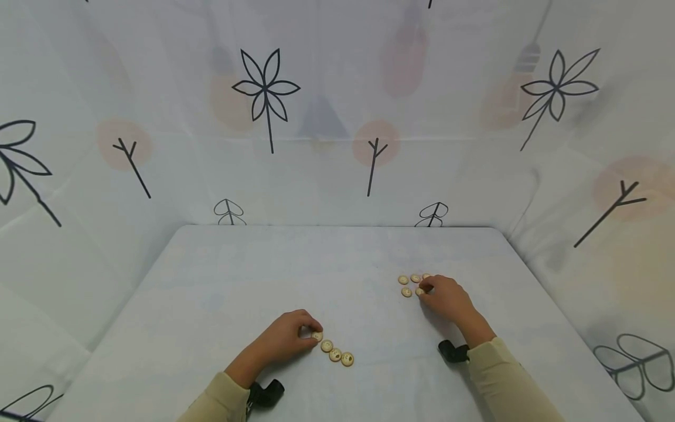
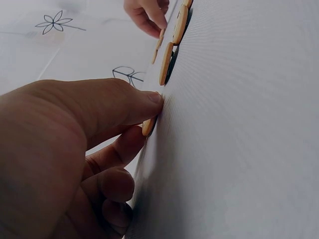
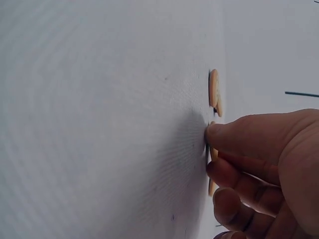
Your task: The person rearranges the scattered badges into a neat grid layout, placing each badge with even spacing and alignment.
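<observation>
White table (image 1: 211, 281): two groups of tan buttons (image 1: 347, 359).
Left hand (image 1: 286, 336): pinches the far end button (image 1: 317, 336) of the slanting row (image 1: 335, 354).
Right hand (image 1: 448, 299): pinches the near right button (image 1: 419, 292) of the cluster (image 1: 406, 292).
Slanting row: four, trailing rightward from left hand.
Cluster: five, at right hand's left side.

The head view looks forward and down across the surface (image 1: 221, 281); both wrist views, close and tipped sideways, share the right hand (image 2: 147, 15), top centre in the left's.
</observation>
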A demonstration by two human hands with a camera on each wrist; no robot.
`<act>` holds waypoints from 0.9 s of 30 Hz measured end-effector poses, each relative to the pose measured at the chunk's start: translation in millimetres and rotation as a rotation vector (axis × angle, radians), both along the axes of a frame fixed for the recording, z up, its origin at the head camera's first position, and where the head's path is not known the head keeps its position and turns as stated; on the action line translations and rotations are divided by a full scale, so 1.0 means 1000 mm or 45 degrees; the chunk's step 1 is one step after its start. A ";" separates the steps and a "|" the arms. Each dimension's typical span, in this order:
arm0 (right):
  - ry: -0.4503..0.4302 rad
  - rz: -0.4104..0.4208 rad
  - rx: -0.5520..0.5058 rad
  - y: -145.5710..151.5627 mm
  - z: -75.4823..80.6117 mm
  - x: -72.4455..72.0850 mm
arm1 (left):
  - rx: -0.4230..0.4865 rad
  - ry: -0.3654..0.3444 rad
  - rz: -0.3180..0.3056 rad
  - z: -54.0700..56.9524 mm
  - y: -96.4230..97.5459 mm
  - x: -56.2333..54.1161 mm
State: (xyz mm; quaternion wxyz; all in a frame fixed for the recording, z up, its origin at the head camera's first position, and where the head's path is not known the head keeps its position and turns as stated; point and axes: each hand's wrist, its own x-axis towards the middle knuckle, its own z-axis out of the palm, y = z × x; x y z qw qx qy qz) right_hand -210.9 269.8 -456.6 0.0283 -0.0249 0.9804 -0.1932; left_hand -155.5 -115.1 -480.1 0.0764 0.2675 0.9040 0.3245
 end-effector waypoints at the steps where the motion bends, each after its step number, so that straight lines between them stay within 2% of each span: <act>1: -0.001 0.001 0.001 0.000 0.000 0.000 | 0.000 -0.001 0.000 0.000 0.000 0.000; 19: -0.025 -0.013 0.016 0.001 -0.002 -0.002 | -0.003 -0.025 0.007 0.001 0.001 0.000; 27: -0.034 -0.039 0.020 -0.003 0.002 0.000 | -0.008 -0.033 0.014 0.001 0.001 0.000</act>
